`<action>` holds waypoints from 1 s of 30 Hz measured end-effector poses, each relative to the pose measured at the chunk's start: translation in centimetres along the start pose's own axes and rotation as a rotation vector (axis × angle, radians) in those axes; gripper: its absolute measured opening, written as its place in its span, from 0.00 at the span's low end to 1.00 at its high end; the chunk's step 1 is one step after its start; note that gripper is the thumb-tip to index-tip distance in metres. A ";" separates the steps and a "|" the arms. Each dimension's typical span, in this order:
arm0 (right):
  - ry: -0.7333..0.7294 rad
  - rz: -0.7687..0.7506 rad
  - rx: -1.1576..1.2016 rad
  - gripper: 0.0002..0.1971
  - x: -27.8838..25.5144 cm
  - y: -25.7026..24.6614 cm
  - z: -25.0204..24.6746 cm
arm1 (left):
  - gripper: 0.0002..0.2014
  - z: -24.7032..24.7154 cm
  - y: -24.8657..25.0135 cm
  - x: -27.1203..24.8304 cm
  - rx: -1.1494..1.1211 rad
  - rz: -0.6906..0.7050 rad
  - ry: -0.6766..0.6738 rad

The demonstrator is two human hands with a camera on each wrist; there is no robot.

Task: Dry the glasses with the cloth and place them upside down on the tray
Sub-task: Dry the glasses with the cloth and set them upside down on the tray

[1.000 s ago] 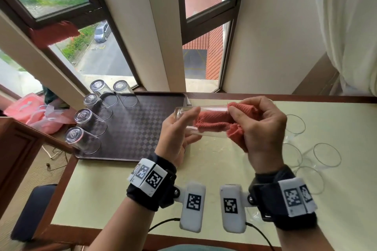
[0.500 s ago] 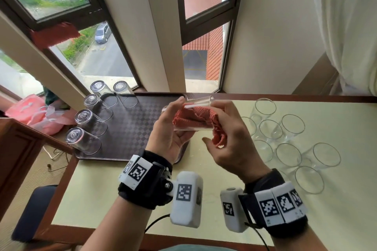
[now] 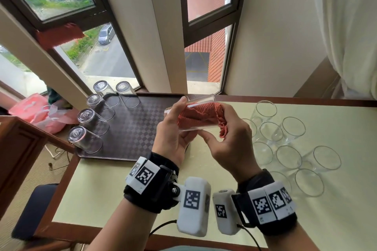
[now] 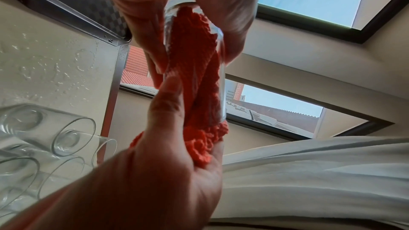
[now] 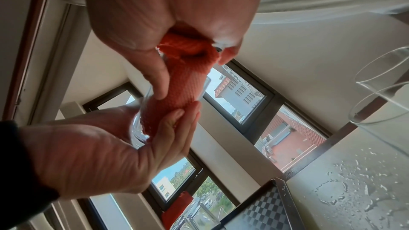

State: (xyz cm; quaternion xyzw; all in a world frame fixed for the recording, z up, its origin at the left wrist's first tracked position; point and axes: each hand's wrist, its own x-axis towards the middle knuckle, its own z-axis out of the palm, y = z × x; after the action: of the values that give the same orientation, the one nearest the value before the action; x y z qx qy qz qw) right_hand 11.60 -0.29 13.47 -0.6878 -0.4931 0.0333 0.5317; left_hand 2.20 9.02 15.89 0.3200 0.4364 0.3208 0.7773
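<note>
The left hand (image 3: 173,134) curls its fingers round the base end of a clear glass (image 3: 191,113), holding it on its side in the air above the tray's right edge. The right hand (image 3: 228,142) pinches the red cloth (image 3: 201,115), which is stuffed into the glass and bunches out of the open end on the right. The dark checkered tray (image 3: 140,128) lies at the table's far left, reaching almost to the table's left and far edges. Five upturned glasses (image 3: 85,138) line its left and far-left rim, leaving the middle and right of the tray bare. Right of the hands, a cluster of upright glasses (image 3: 289,157) stands close together on the pale table (image 3: 122,189), the nearest just beside the right hand. Water drops lie on the table near the tray's corner.
</note>
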 end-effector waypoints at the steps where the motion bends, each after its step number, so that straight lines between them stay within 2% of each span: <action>1: -0.005 0.016 -0.009 0.24 -0.1 0.1 0.1 | 0.13 0.0 0.0 -0.1 -0.005 0.001 0.006; 7: 0.000 0.035 0.151 0.22 -0.3 -0.1 -0.1 | 0.13 0.2 0.3 -0.7 -0.029 -0.048 -0.017; 10: -0.018 0.130 0.220 0.22 -0.2 -0.3 -0.2 | 0.11 0.5 0.1 -1.1 -0.025 -0.042 -0.015; 12: -0.067 0.194 0.278 0.23 -0.2 -0.4 -0.4 | 0.15 0.6 0.0 -1.2 0.008 -0.002 -0.026; 16: -0.157 0.310 0.444 0.22 0.4 -0.5 -1.0 | 0.31 0.3 -0.4 -1.4 0.053 0.138 -0.081; 19: -0.138 0.350 0.584 0.21 1.1 -0.8 -1.4 | 0.34 -0.2 -0.6 -1.3 0.153 0.177 -0.134; 22: -0.091 0.312 0.642 0.23 1.1 -0.8 -1.5 | 0.29 -1.3 0.3 -1.3 0.331 0.104 -0.265; 25: -0.126 0.228 0.582 0.22 0.9 -0.4 -2.0 | 0.24 -2.4 1.0 -1.2 0.309 0.044 -0.344; 27: -0.215 0.201 0.529 0.26 0.9 -0.1 -2.2 | 0.25 -3.0 1.1 -1.0 0.285 0.102 -0.325; 30: -0.331 0.296 0.606 0.31 1.0 0.0 -2.4 | 0.30 -3.6 1.1 -1.1 0.364 0.252 -0.310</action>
State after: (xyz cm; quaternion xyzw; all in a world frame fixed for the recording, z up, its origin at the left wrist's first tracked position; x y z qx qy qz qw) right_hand 13.54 -1.27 14.98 -0.5484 -0.4354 0.3647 0.6137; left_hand -1.63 9.61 15.76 0.5514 0.3194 0.2784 0.7186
